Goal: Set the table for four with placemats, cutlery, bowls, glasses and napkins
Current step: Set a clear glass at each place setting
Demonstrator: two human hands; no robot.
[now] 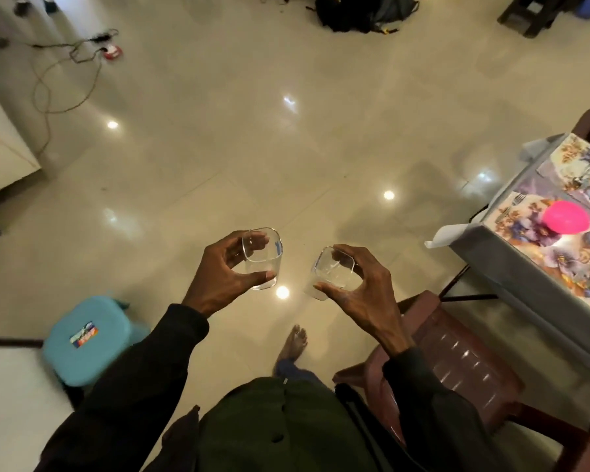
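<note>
Left hand [218,270] fingers curled round left glass [264,260]. Right hand [360,289] fingers curled round right glass [334,272]. Both glasses held upright, left of table [511,267], not touching it. Pink bowl [565,217] on table.

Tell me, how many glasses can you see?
2. The first glass is held in the left hand, the second glass in the right hand. More could be on the table, which is cut off at the picture's edge.
</note>
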